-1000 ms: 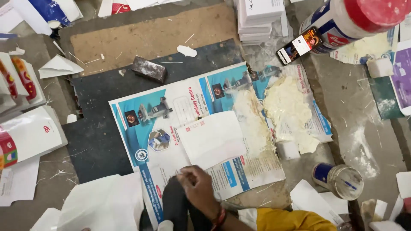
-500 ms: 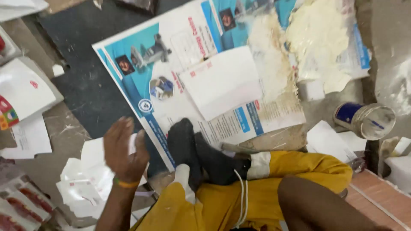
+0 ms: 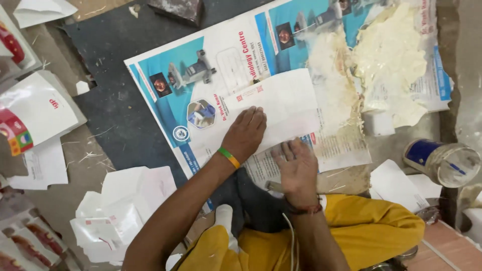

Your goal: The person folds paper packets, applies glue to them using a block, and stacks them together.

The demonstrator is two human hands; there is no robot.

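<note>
Left hand (image 3: pixel 245 134) presses flat, open, pinning white paper (image 3: pixel 281 108) near the poster's (image 3: pixel 211 55) lower edge; right hand (image 3: pixel 297 168) hovers open, empty.

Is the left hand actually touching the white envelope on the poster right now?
Touching. The head view shows the left hand lying palm-down on the white envelope, its fingers covering the envelope's lower left edge with no gap visible. The right hand sits just below the envelope.

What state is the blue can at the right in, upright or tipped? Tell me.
Tipped. The blue can lies on its side on the floor, its round pale end facing the lower right, so its blue wall shows lengthwise.
</note>
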